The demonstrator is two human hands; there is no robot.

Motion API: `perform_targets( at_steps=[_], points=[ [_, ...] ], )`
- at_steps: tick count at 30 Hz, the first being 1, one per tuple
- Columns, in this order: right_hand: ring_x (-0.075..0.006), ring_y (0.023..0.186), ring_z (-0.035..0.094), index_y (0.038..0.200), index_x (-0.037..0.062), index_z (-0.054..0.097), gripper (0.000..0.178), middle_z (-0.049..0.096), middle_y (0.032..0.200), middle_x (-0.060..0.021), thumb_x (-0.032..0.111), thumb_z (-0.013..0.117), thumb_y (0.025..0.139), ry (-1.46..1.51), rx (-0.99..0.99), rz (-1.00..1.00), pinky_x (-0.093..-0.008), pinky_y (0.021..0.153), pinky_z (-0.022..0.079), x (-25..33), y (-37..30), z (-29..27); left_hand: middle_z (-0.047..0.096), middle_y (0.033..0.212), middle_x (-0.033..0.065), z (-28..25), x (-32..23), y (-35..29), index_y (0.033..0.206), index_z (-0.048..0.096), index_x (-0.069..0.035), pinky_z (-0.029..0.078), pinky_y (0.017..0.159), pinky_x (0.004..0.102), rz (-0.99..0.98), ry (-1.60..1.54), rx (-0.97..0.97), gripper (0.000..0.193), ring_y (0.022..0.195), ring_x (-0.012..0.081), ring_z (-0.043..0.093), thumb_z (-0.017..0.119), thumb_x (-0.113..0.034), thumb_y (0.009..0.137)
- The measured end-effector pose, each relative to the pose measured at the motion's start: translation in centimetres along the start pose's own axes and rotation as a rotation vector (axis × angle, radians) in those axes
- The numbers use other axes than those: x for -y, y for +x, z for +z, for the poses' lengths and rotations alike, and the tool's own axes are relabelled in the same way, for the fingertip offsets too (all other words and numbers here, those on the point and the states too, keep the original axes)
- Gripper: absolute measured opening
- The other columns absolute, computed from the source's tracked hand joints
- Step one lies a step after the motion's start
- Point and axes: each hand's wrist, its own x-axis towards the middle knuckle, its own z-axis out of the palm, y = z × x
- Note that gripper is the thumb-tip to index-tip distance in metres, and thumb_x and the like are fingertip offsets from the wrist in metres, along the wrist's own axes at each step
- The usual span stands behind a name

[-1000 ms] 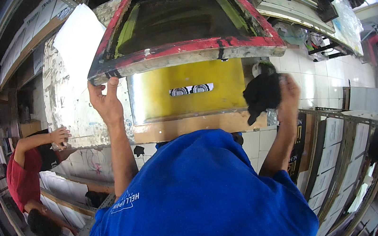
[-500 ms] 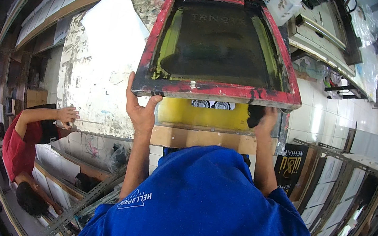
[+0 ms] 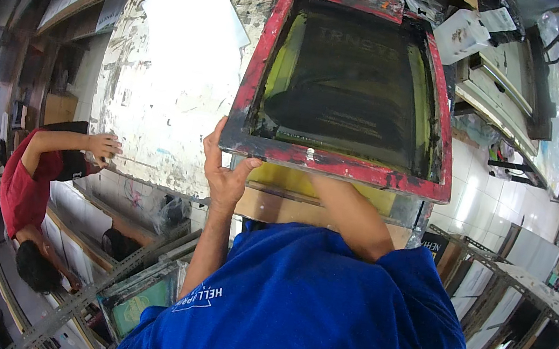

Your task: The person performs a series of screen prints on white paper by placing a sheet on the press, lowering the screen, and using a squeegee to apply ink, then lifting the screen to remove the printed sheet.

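In front of me a screen printing frame [image 3: 336,163] is tilted with its near edge raised off the base. Its rim is red with black ink stains, and dark ink covers most of the mesh [image 3: 355,79]. At the frame's near left corner my left hand [image 3: 227,171] grips it, fingers along the side and thumb at the front edge. My right forearm [image 3: 355,220] reaches under the near edge, and that hand is hidden beneath the frame. Part of a yellow base [image 3: 279,176] shows below the frame.
White sheets [image 3: 196,29] lie on the stained white table [image 3: 119,76] to the left. A person in a red shirt [image 3: 29,173] has a hand at its left edge. Behind right stand a white container [image 3: 460,36] and a bench. Metal shelving [image 3: 510,297] is at the lower right.
My right hand has left the front right of the frame, where something black was at it, and gone leftward underneath. My left hand keeps its grip. The whole view has shifted.
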Motion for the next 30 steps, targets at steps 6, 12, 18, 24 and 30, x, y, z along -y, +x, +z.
perform_targets(
  at_steps=[6,12,18,24,30],
  points=[
    [-0.0304,0.111,0.062,0.131,0.0108,0.058,0.05,0.064,0.124,-0.0144,0.05,0.047,0.102,-0.015,-0.062,-0.083,-0.0464,0.093,0.054,9.7,-5.8,-6.2,0.052,0.137,0.0125,0.3,0.2,-0.3,0.15,0.041,0.005,0.042,0.108,0.0353,-0.041,-0.086,-0.015,0.098,0.124,0.0212,0.053,0.092,-0.027,0.073],
    [-0.0301,0.11,0.062,0.131,0.0107,0.058,0.051,0.064,0.124,-0.0144,0.05,0.047,0.101,0.019,-0.013,-0.077,-0.046,0.092,0.054,6.9,-3.4,-4.0,0.055,0.126,0.0133,1.0,-0.1,-0.8,0.148,0.046,0.004,0.045,0.101,0.0352,-0.101,-0.227,-0.094,0.097,0.114,0.0228,0.054,0.094,-0.023,0.068],
    [-0.0299,0.11,0.062,0.13,0.0106,0.058,0.051,0.064,0.124,-0.0143,0.051,0.047,0.101,0.01,0.012,0.087,-0.0457,0.091,0.055,-1.3,0.6,0.4,0.057,0.125,0.0135,0.4,0.0,0.1,0.147,0.048,0.003,0.041,0.106,0.0379,0.023,-0.049,-0.052,0.095,0.118,0.025,0.05,0.093,-0.022,0.068],
    [-0.0296,0.109,0.063,0.13,0.0105,0.058,0.051,0.063,0.123,-0.0143,0.051,0.047,0.101,-0.007,-0.12,0.089,-0.0453,0.09,0.055,8.8,-7.8,-8.3,0.054,0.131,0.0131,0.5,-1.1,0.4,0.148,0.047,0.002,0.041,0.108,0.0361,-0.06,-0.241,-0.108,0.092,0.122,0.0238,0.051,0.092,-0.014,0.069],
    [-0.0298,0.107,0.064,0.13,0.0067,0.058,0.047,0.065,0.119,-0.0149,0.043,0.054,0.101,-0.246,-0.357,-0.01,-0.0447,0.09,0.052,14.3,-15.9,-11.1,0.063,0.134,0.0105,0.2,-4.2,2.8,0.148,0.048,0.003,0.043,0.107,0.0337,0.0,-0.229,-0.118,0.079,0.116,0.0176,0.059,0.084,-0.002,0.077]
  ],
)
